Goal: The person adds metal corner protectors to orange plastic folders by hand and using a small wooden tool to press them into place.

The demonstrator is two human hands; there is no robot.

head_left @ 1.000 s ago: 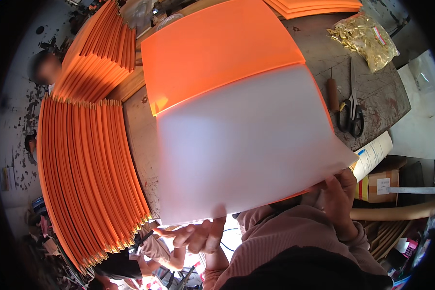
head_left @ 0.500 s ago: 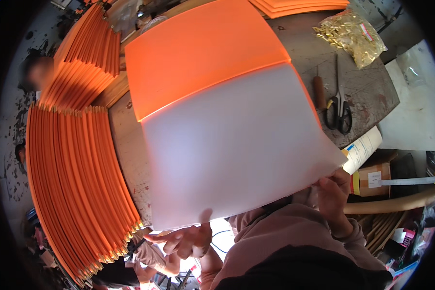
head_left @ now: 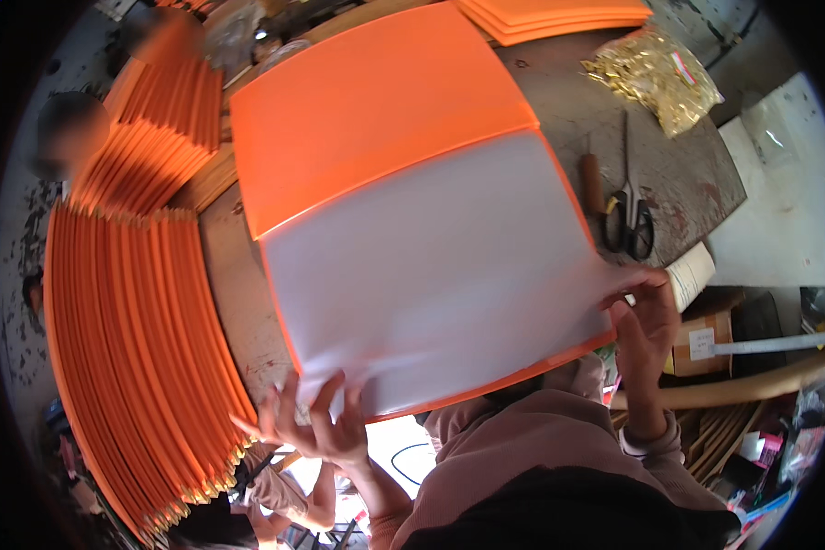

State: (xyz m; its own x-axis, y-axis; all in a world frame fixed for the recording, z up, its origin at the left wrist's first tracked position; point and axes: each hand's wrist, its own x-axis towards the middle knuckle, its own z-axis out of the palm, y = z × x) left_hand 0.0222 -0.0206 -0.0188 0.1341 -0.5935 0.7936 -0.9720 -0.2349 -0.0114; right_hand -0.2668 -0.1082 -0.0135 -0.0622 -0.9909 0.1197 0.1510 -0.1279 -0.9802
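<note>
In front of me lies a whitish translucent plastic sheet (head_left: 431, 275) over the near part of an orange plastic cover (head_left: 376, 110), whose far part stays bare. An orange edge shows along the sheet's near and right sides. At the sheet's near left corner, my left hand (head_left: 325, 429) is open, its fingers spread on the plastic. My right hand (head_left: 649, 321) pinches the near right corner between thumb and fingers, lifting it a little and creasing the plastic there.
Tall stacks of orange folders (head_left: 147, 357) with gold-coloured corners stand on the left. To the right are black-handled scissors (head_left: 628, 225), a wooden-handled awl (head_left: 593, 183) and a clear bag of small brass-coloured pieces (head_left: 660, 82). Other people sit beyond and below the left stacks.
The sheet's near edge has come down onto the orange cover, baring its orange rim. My left hand has moved up onto the corner, fingers spread; my right hand has risen slightly with its corner.
</note>
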